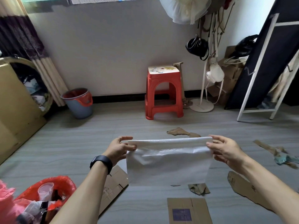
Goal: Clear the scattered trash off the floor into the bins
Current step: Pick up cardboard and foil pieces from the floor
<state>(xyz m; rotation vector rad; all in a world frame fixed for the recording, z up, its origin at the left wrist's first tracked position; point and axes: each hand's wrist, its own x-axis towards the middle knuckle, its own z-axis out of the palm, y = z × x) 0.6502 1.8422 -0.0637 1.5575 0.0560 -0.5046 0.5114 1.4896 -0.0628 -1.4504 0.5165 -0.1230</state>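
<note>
Stretching between both hands (120, 148) (226, 150), white sack (169, 162) hangs above floor (80, 143).

The white sack (169, 160) looks like woven plastic with a faint sheen. Matt brown cardboard scraps (189, 210) lie on smooth grey floor (80, 143). The red stool (163, 92) is glossy plastic.

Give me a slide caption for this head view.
Both hands, left and right, stretch a white woven sack above cardboard scraps.

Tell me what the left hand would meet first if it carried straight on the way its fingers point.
The left hand points right, along the white sack it grips, so probably the right hand at the far edge.
</note>
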